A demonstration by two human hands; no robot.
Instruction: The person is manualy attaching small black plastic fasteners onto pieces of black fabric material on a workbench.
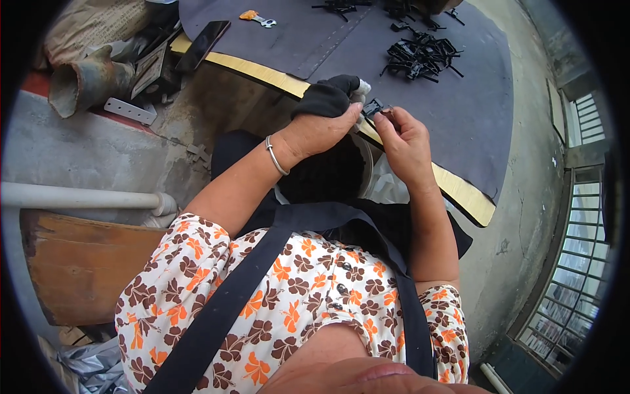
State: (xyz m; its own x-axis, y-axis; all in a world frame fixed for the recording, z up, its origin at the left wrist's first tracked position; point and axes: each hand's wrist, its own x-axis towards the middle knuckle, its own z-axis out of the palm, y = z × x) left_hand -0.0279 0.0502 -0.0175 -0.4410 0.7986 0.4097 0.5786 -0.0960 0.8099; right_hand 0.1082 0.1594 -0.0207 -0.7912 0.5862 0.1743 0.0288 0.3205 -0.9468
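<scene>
A small black plastic part [373,107] is pinched between my two hands, just above the table's near edge. My left hand [326,115] wears a black covering over its back and whitish covers on some fingertips. Its fingers are closed at the part's left side, partly hiding it. My bare right hand [408,141] grips the part from the right with thumb and fingers. Farther back on the table lies a pile of similar black parts [423,58] with thin stems.
The dark-topped table [459,125] has a pale yellow edge. On it lie a phone [203,46] and an orange-and-silver tool [258,18]. Below my hands stands a bucket [367,169] with dark contents. A rusty pipe piece [85,80] and a metal bracket [130,111] sit at the left.
</scene>
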